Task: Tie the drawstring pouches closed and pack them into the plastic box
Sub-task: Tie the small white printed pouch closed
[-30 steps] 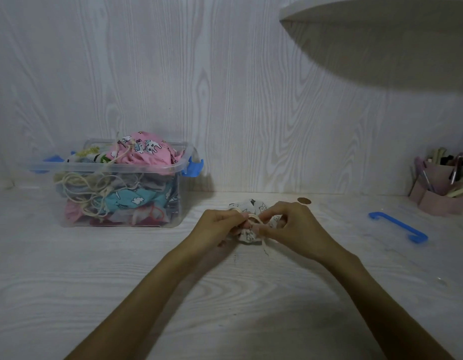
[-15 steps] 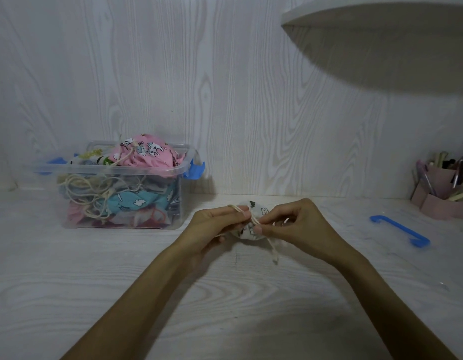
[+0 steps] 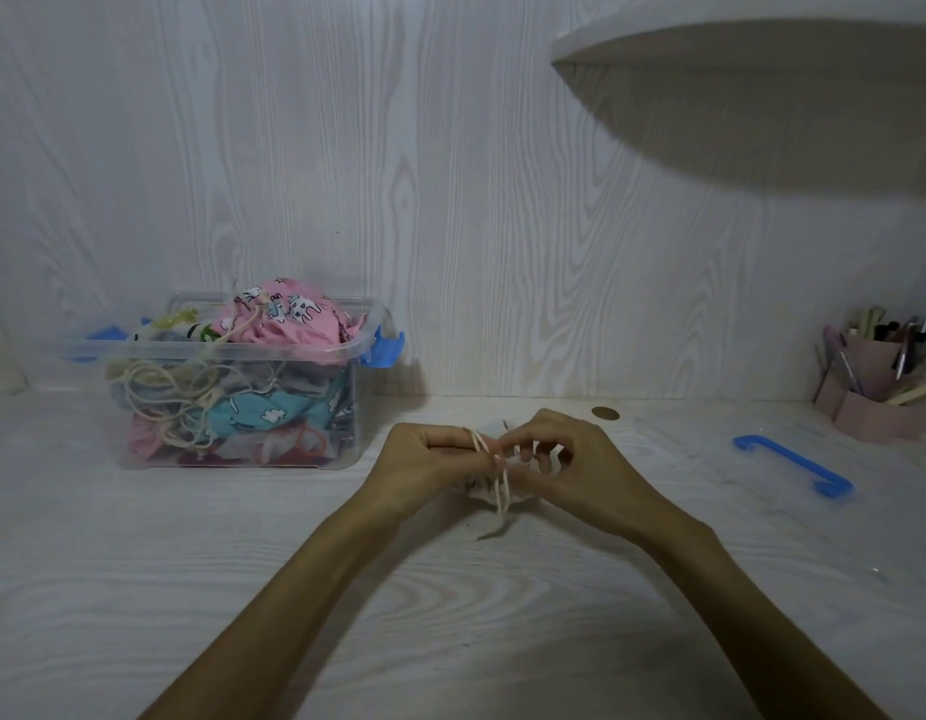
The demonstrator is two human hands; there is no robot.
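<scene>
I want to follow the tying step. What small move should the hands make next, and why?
Probably pull the cord tight. It loops over the left hand fingers, the right hand pinches it, and its ends hang loose over the white pouch, so the knot looks unfinished.

**Drawstring pouch and packed box**

White printed pouch [image 3: 482, 492] is lying mostly hidden, its cream drawstring [image 3: 501, 491] hanging toward 6 o'clock. Clear plastic box [image 3: 232, 407] is standing at 10 o'clock, brimming with pouches, a pink one [image 3: 284, 317] sitting topmost.

Plastic box [image 3: 232, 407] sits left of both hands; pen holder [image 3: 876, 402] far right.
</scene>
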